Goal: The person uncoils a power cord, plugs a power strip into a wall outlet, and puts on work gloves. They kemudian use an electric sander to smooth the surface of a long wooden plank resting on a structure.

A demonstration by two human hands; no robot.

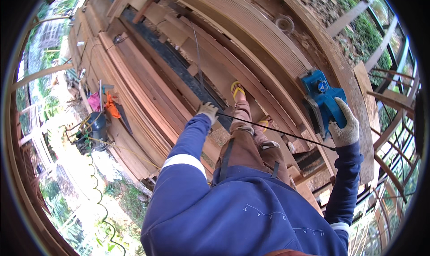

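Note:
My right hand (346, 129), in a whitish work glove, grips the handle of a blue electric planer (321, 97) over the edge of a long board (251, 36) on the right. A black power cord (277, 131) runs taut from below the right hand across my thighs. Its other end reaches my left hand (208, 110), also gloved, whose fingers are closed on the cord beside a stack of planks. Part of the left hand's grip is hidden by its own fingers.
Long reddish planks (134, 76) lie stacked on the left, with a dark tank (97, 126), an orange cloth (112, 106) and a coiled hose (102, 206) beyond. My sandalled feet (238, 92) stand among boards. A clear round object (284, 24) sits on the far right timber.

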